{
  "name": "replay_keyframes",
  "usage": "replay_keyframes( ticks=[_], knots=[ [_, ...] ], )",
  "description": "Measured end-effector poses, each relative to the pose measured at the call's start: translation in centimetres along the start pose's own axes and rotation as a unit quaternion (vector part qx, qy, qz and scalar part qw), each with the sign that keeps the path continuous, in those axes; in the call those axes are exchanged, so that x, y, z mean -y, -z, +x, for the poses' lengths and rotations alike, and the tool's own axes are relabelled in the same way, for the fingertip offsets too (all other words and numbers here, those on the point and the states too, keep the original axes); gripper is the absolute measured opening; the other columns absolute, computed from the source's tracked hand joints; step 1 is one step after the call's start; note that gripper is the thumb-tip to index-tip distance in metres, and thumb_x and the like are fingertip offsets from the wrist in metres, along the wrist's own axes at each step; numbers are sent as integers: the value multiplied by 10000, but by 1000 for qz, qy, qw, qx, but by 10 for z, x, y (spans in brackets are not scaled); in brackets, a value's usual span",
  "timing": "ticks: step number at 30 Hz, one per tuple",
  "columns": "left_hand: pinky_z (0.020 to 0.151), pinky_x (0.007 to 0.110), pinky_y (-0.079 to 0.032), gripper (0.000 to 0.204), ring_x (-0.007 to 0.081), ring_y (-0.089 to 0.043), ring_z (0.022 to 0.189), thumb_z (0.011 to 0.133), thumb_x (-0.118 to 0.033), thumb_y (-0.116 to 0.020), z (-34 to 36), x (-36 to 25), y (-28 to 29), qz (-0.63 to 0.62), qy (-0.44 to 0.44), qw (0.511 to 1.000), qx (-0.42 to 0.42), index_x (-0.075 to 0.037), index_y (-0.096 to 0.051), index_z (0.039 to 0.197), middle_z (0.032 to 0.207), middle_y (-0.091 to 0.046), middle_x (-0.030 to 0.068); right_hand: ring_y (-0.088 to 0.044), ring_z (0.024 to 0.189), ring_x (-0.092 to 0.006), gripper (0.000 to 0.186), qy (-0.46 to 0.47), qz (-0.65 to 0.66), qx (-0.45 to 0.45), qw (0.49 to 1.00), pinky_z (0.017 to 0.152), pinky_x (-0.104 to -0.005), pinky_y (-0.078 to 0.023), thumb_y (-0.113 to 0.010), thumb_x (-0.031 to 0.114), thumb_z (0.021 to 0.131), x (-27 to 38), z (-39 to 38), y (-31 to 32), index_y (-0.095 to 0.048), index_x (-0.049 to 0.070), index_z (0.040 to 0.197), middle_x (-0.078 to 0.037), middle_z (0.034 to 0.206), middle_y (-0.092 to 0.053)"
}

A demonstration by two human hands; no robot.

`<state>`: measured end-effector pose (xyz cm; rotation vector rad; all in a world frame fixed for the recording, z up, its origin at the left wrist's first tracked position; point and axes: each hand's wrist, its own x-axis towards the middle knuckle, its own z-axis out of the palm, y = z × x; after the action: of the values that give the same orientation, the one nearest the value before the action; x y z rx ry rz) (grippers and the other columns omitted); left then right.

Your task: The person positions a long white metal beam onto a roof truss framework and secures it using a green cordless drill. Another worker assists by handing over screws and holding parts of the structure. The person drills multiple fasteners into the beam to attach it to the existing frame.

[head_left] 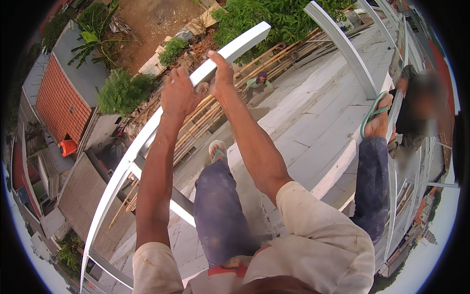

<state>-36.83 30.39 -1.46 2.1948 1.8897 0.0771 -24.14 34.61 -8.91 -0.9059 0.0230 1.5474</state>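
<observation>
Both my hands grip a long silvery metal beam (245, 41), whose end juts out just past my right hand. My left hand (180, 93) is closed over the beam from above. Close beside it, my right hand (223, 76) is wrapped around the beam, with one digit lying along its upper face. The beam runs down to the left and appears bent by the lens. Lower down, a metal crosspiece (181, 206) meets it near my left forearm.
My sandalled feet stand apart, the right one on a pale wall edge (338, 171). Far below lies a grey block surface (303, 132) with bamboo poles (196, 125) and a person (257, 85). Another person (416, 108) is close at right, beside more metal beams (347, 49).
</observation>
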Motion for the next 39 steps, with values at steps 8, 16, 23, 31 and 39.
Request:
replay_keyframes(
  ticks=[8, 16, 23, 31, 39],
  knots=[
    [640, 441, -526, 349, 294, -660, 629, 664, -201, -745, 46, 24, 7, -115, 14, 959, 259, 116, -606, 622, 649, -656, 251, -598, 949, -200, 479, 42, 18, -18, 999, 858, -403, -500, -851, 202, 771, -5, -6, -1, -626, 49, 1166, -56, 1056, -615],
    [601, 430, -493, 342, 238, -596, 599, 653, -203, -741, 54, 30, 1, -78, 1, 966, 247, 120, -635, 692, 635, -613, 188, -601, 965, -195, 512, 53, 29, 0, 998, 854, -392, -520, -871, 270, 756, -9, -5, -1, -636, 46, 1151, -61, 1043, -615],
    [618, 402, -483, 280, 198, -566, 642, 716, -152, -729, 59, 37, -16, -72, -2, 969, 238, 116, -667, 768, 675, -649, 155, -690, 1057, -303, 680, -37, -214, -71, 974, 875, -447, -573, -868, 377, 777, 28, -28, 18, -606, -76, 1211, -206, 1123, -682],
    [705, 406, -483, 315, 240, -602, 728, 721, -185, -710, 80, 83, -37, -111, 16, 954, 277, 87, -709, 880, 790, -679, 132, -707, 1016, -314, 586, -70, -933, 200, 289, 793, -447, -571, -736, 379, 932, 306, -129, 112, -610, -24, 1338, -195, 1162, -704],
    [686, 401, -456, 335, 211, -586, 720, 758, -272, -710, 112, 104, -59, -124, -5, 951, 282, 36, -713, 889, 788, -651, 64, -626, 1222, -254, 478, 267, -680, -273, 626, 1039, -375, -492, -713, 273, 944, 408, -523, 235, -624, 92, 1378, -158, 1352, -652]
  ],
)
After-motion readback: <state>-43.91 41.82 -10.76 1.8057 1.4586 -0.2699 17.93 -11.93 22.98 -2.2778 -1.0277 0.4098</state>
